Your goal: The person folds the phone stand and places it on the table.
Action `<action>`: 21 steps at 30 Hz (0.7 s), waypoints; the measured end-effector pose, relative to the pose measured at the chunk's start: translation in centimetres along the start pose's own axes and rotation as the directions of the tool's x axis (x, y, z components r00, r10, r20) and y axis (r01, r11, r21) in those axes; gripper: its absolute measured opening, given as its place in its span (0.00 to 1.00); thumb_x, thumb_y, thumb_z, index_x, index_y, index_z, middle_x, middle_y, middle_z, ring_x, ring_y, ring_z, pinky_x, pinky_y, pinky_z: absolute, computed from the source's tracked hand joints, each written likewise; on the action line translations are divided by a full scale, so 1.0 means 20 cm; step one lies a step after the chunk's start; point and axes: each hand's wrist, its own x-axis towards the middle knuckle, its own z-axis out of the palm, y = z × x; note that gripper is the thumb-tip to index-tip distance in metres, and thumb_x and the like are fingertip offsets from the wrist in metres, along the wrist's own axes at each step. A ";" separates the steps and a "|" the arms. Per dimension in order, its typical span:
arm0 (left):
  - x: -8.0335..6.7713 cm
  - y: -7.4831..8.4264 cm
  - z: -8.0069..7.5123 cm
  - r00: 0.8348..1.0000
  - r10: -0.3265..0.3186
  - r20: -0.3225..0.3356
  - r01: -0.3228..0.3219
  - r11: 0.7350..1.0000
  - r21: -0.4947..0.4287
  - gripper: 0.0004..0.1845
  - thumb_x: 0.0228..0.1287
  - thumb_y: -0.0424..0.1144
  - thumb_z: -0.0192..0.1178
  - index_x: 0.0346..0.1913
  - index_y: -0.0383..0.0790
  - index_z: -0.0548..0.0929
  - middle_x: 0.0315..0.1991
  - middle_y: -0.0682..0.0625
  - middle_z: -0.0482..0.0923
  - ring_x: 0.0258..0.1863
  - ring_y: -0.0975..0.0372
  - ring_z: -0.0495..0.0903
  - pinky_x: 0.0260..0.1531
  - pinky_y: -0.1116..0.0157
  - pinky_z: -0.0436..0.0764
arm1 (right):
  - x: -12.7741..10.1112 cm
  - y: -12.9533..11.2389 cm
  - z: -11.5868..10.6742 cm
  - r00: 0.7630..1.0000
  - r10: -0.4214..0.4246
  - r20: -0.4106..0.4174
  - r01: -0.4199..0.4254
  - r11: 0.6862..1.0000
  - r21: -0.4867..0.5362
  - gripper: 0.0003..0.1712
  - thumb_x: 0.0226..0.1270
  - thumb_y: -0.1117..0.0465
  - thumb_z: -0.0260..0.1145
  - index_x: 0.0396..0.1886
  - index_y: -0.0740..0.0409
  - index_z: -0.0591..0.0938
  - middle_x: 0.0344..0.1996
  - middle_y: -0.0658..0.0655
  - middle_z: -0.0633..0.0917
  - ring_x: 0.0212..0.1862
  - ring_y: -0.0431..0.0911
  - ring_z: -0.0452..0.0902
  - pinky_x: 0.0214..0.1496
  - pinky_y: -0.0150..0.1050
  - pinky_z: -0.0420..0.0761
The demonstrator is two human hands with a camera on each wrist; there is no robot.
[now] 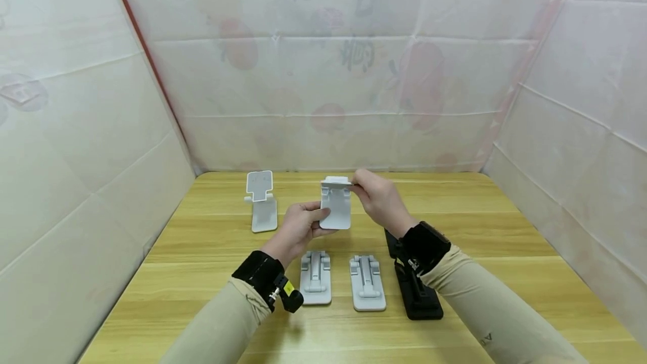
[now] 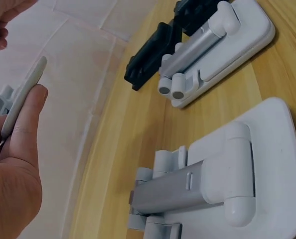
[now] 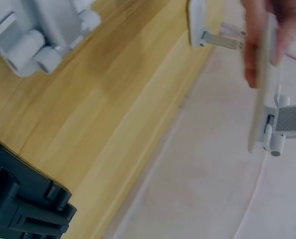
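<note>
A wooden surface (image 1: pixel 202 251) carries four phone stands. An unfolded white stand (image 1: pixel 263 202) sits upright near the back left. Two folded white stands (image 1: pixel 315 277) (image 1: pixel 367 283) lie flat side by side at the front, and a folded black stand (image 1: pixel 414 285) lies just right of them. Pale sheeting (image 1: pixel 323 72) walls the space.

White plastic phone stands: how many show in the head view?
4. One unfolded white plastic phone stand stands at back left, one is held in both hands, and two folded ones lie side by side nearest the person.
</note>
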 end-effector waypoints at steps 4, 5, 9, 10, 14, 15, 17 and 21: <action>0.00 0.02 0.00 1.000 -0.005 -0.005 0.005 0.999 -0.034 0.21 0.75 0.29 0.58 0.67 0.27 0.75 0.63 0.30 0.75 0.60 0.41 0.80 0.52 0.56 0.88 | -0.01 0.00 0.02 0.998 -0.056 -0.006 0.056 0.998 -0.024 0.07 0.81 0.62 0.56 0.39 0.60 0.73 0.32 0.54 0.74 0.33 0.43 0.64 0.32 0.37 0.67; -0.01 0.02 0.00 1.000 -0.006 -0.008 0.005 0.999 -0.039 0.21 0.75 0.29 0.58 0.67 0.27 0.75 0.64 0.30 0.75 0.60 0.41 0.79 0.52 0.56 0.88 | -0.01 0.00 0.02 0.998 -0.064 -0.009 0.064 0.998 -0.019 0.07 0.80 0.62 0.57 0.39 0.59 0.73 0.31 0.54 0.74 0.32 0.43 0.64 0.32 0.37 0.67; -0.01 0.02 -0.01 1.000 0.005 -0.001 -0.005 0.996 -0.091 0.21 0.76 0.30 0.55 0.68 0.25 0.72 0.63 0.29 0.75 0.60 0.41 0.79 0.52 0.54 0.87 | -0.01 -0.01 0.03 0.995 -0.092 -0.028 0.093 0.996 0.010 0.08 0.71 0.70 0.66 0.36 0.59 0.74 0.29 0.53 0.73 0.31 0.44 0.65 0.30 0.37 0.70; -0.01 0.03 -0.01 1.000 0.007 0.004 -0.006 0.993 -0.116 0.22 0.77 0.31 0.54 0.68 0.25 0.72 0.63 0.28 0.76 0.60 0.41 0.79 0.53 0.53 0.87 | -0.02 -0.01 0.03 0.994 -0.102 -0.032 0.103 0.995 0.013 0.10 0.69 0.71 0.68 0.36 0.59 0.74 0.28 0.53 0.73 0.30 0.44 0.66 0.30 0.37 0.70; -0.02 0.04 -0.02 1.000 0.017 0.025 -0.012 0.981 -0.196 0.25 0.81 0.45 0.49 0.67 0.26 0.72 0.58 0.28 0.80 0.57 0.43 0.82 0.54 0.50 0.87 | -0.03 -0.01 0.04 0.990 -0.135 -0.033 0.135 0.991 0.000 0.13 0.62 0.75 0.71 0.34 0.60 0.74 0.27 0.52 0.74 0.30 0.45 0.69 0.30 0.37 0.75; -0.02 0.04 -0.02 0.999 0.022 0.029 -0.016 0.980 -0.199 0.27 0.81 0.49 0.49 0.67 0.28 0.72 0.57 0.29 0.81 0.56 0.44 0.83 0.54 0.50 0.87 | -0.03 -0.01 0.04 0.989 -0.143 -0.026 0.142 0.990 -0.009 0.13 0.62 0.75 0.71 0.34 0.60 0.75 0.28 0.52 0.75 0.31 0.45 0.70 0.31 0.38 0.76; -0.02 0.05 -0.02 0.999 0.032 0.042 -0.023 0.979 -0.202 0.30 0.80 0.54 0.51 0.67 0.30 0.73 0.57 0.31 0.82 0.55 0.45 0.84 0.54 0.50 0.86 | -0.03 -0.01 0.05 0.988 -0.152 -0.013 0.151 0.988 -0.022 0.13 0.62 0.76 0.70 0.34 0.60 0.75 0.29 0.53 0.77 0.32 0.46 0.72 0.32 0.38 0.78; -0.03 0.06 -0.02 0.997 0.045 0.055 -0.034 0.981 -0.189 0.30 0.78 0.55 0.54 0.68 0.34 0.74 0.58 0.34 0.81 0.55 0.45 0.85 0.54 0.50 0.87 | -0.05 -0.01 0.05 0.985 -0.172 0.008 0.172 0.983 -0.065 0.12 0.63 0.78 0.69 0.35 0.60 0.77 0.31 0.53 0.79 0.34 0.47 0.76 0.36 0.39 0.81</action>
